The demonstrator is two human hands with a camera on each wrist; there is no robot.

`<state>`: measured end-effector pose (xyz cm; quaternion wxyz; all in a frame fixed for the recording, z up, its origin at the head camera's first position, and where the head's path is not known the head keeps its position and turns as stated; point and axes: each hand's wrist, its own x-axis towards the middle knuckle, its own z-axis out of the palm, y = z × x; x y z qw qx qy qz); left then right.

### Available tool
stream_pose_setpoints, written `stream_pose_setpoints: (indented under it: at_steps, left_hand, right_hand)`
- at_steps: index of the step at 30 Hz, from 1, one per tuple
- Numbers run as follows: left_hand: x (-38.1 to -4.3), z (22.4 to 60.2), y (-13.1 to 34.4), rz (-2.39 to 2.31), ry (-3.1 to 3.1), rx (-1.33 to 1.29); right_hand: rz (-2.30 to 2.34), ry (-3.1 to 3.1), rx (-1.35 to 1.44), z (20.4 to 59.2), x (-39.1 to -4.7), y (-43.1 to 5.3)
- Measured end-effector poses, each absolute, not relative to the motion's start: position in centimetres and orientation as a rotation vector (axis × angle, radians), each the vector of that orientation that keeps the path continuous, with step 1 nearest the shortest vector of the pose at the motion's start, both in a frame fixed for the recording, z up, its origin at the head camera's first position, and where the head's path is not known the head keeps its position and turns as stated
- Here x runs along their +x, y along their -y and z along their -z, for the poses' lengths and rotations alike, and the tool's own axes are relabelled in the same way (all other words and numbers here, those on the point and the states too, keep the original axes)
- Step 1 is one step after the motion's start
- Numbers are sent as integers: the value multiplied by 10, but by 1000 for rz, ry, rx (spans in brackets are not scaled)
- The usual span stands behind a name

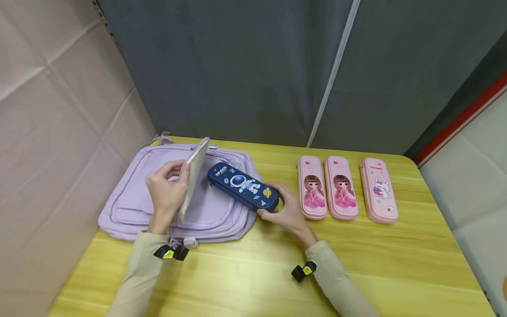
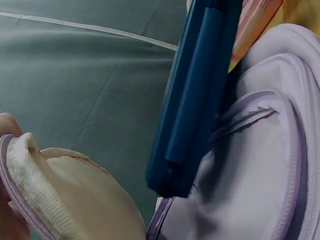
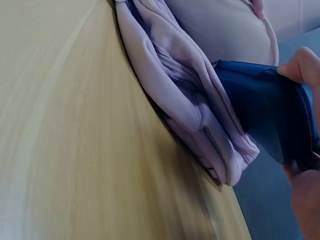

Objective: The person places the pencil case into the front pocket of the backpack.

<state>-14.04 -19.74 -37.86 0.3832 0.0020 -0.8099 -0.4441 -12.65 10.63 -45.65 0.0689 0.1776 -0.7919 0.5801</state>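
Note:
A lilac backpack (image 1: 136, 198) lies flat at the left of the table. My left hand (image 1: 168, 187) pinches the edge of its front pocket flap (image 1: 194, 176) and holds it raised, showing the pale lining (image 2: 95, 195). In my right hand (image 1: 288, 211) is the near end of a dark blue pencil case (image 1: 245, 187) with an astronaut print, gripped between thumb and fingers. The case slants over the opened pocket; its underside (image 2: 192, 100) shows in the left wrist view. Whether its far end touches the bag I cannot tell.
Right of my right hand lie two pink pencil cases with a doll print (image 1: 311, 189), (image 1: 340, 189) and one with a rabbit (image 1: 379, 191). A grey curtain (image 1: 245, 79) hangs behind the wooden table (image 1: 245, 277); a pale wall covering (image 1: 51, 154) borders the left.

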Motion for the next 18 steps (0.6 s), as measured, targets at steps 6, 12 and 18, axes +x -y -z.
stream_pose_setpoints:
  at_steps: [6,12,18]
  left_hand:
    - [-140,370,203,1228,2067,51]
    - [-141,366,208,1310,2052,124]
    - [-140,361,209,1338,2053,169]
  right_hand:
    - [-1784,2463,649,455,-131,-94]
    - [-1787,2529,775,453,-136,-81]
    - [-1636,2608,902,452,-140,-69]
